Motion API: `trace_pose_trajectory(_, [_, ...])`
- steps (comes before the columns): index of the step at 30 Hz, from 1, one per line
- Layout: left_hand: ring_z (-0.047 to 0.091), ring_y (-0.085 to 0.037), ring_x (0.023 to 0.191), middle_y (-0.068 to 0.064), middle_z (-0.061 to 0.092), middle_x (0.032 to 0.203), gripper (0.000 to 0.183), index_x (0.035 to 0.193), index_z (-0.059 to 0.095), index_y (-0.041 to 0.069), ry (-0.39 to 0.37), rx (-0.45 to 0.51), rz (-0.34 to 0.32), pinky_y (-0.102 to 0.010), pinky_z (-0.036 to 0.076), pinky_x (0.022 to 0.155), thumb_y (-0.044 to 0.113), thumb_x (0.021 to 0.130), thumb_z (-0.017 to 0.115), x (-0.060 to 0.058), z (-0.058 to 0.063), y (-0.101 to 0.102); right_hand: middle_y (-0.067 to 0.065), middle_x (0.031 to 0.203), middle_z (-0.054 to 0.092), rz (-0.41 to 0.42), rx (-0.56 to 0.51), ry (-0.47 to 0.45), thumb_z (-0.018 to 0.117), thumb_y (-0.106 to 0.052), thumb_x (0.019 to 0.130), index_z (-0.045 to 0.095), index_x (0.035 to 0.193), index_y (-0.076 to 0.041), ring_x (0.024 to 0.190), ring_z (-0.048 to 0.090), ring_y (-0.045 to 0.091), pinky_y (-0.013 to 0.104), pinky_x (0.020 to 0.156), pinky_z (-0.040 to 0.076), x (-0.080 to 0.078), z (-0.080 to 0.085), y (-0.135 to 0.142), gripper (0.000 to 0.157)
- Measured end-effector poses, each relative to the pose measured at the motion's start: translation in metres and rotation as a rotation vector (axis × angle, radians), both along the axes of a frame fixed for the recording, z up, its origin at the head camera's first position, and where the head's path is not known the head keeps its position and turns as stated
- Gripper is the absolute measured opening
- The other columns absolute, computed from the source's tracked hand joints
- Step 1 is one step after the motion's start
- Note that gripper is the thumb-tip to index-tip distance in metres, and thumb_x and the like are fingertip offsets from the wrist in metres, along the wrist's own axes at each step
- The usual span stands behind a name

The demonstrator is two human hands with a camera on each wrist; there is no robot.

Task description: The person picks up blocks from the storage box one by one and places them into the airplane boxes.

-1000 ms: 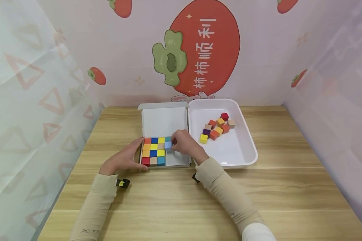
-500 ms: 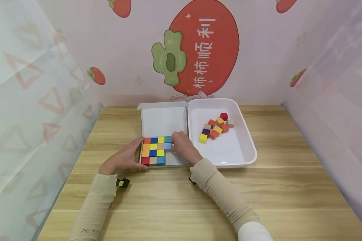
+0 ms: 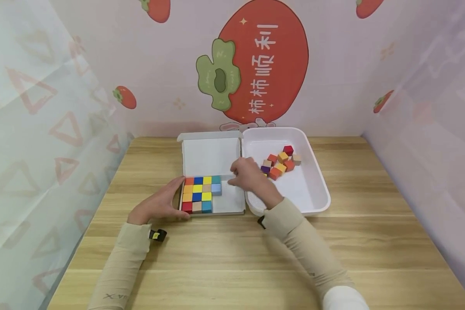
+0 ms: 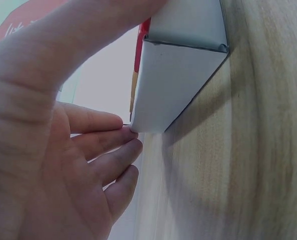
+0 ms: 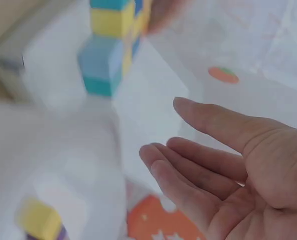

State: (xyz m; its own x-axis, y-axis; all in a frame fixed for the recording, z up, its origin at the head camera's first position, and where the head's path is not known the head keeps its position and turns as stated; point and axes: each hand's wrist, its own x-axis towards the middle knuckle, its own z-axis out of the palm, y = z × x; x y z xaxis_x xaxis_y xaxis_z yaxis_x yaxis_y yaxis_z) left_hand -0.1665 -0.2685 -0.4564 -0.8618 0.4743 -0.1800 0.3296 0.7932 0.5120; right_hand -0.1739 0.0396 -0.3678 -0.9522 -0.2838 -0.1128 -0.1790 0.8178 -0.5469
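- Two hands are working at the small white cardboard box [image 3: 212,157] on my wooden table [image 3: 232,258]; my left hand [image 3: 160,203] is bracing the box's left wall, thumb lying along the near edge and fingers resting straight against the side, as the left wrist view shows at the box corner [image 4: 181,80].
- Fourteen or so coloured cubes are sitting packed in the box's near left corner, and the light blue cube [image 3: 216,188] is lying at the right end of the second row, just below the teal cube [image 3: 215,179].
- My right hand [image 3: 249,174] is hovering over the seam between the box and the white plastic tray [image 3: 314,189], holding nothing, fingers relaxed and slightly spread; the right wrist view shows my open palm [image 5: 238,165] with the light blue cube [image 5: 101,67] well apart from the fingertips.
- Loose cubes [image 3: 280,161] are lying in a cluster in the tray, just beside my right knuckles on the far right.
- Compared with a second ago, I am no longer pinching the light blue cube: it is now resting in its row, and my right hand has let go and moved away toward the tray, while my left hand is staying where it was.
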Motion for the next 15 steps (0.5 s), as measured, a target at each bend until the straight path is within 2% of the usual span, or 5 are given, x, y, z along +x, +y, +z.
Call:
trace_pose_trajectory(4, [0.022, -0.031, 0.148, -0.006, 0.014, 0.163, 0.130, 0.157, 0.007, 0.019, -0.003, 0.006, 0.005, -0.057, 0.028, 0.118, 0.064, 0.060, 0.082, 0.000, 0.002, 0.000, 0.010, 0.107, 0.071, -0.042, 0.006, 0.004, 0.078, -0.021, 0.082, 0.070, 0.115, -0.007, 0.094, 0.063, 0.023, 0.035, 0.082, 0.060, -0.008, 0.025, 0.036, 0.037])
trace_pose_trajectory(8, [0.023, -0.031, 0.147, -0.006, 0.015, 0.163, 0.130, 0.157, 0.008, 0.018, 0.004, 0.003, -0.002, -0.056, 0.029, 0.118, 0.065, 0.060, 0.082, 0.000, 0.003, -0.001, 0.015, 0.113, 0.069, -0.128, 0.048, 0.021, 0.077, -0.019, 0.082, 0.068, 0.118, -0.003, 0.097, 0.064, 0.027, 0.039, 0.084, 0.059, -0.019, 0.040, 0.075, 0.040])
trace_pose_trajectory(11, [0.023, -0.031, 0.147, -0.006, 0.016, 0.163, 0.130, 0.156, 0.008, 0.018, 0.008, 0.004, -0.003, -0.057, 0.029, 0.117, 0.065, 0.060, 0.082, 0.000, 0.002, -0.001, 0.017, 0.110, 0.067, -0.208, 0.075, 0.010, 0.076, -0.017, 0.083, 0.068, 0.114, 0.000, 0.092, 0.063, 0.029, 0.039, 0.079, 0.060, -0.027, 0.042, 0.103, 0.036])
trace_pose_trajectory(12, [0.023, -0.031, 0.147, -0.006, 0.016, 0.163, 0.130, 0.156, 0.008, 0.019, 0.008, 0.004, -0.002, -0.057, 0.029, 0.117, 0.064, 0.060, 0.082, 0.000, 0.002, -0.001, 0.017, 0.108, 0.066, -0.239, 0.077, -0.003, 0.075, -0.016, 0.084, 0.069, 0.111, 0.000, 0.089, 0.063, 0.029, 0.037, 0.074, 0.061, -0.030, 0.040, 0.112, 0.032])
trace_pose_trajectory(15, [0.023, -0.031, 0.147, -0.006, 0.015, 0.163, 0.130, 0.157, 0.008, 0.019, 0.009, 0.005, 0.001, -0.057, 0.029, 0.117, 0.064, 0.060, 0.082, 0.001, 0.002, 0.000, 0.018, 0.106, 0.063, -0.335, 0.061, -0.041, 0.074, -0.015, 0.085, 0.066, 0.110, 0.000, 0.086, 0.063, 0.031, 0.037, 0.072, 0.061, -0.037, 0.034, 0.133, 0.030])
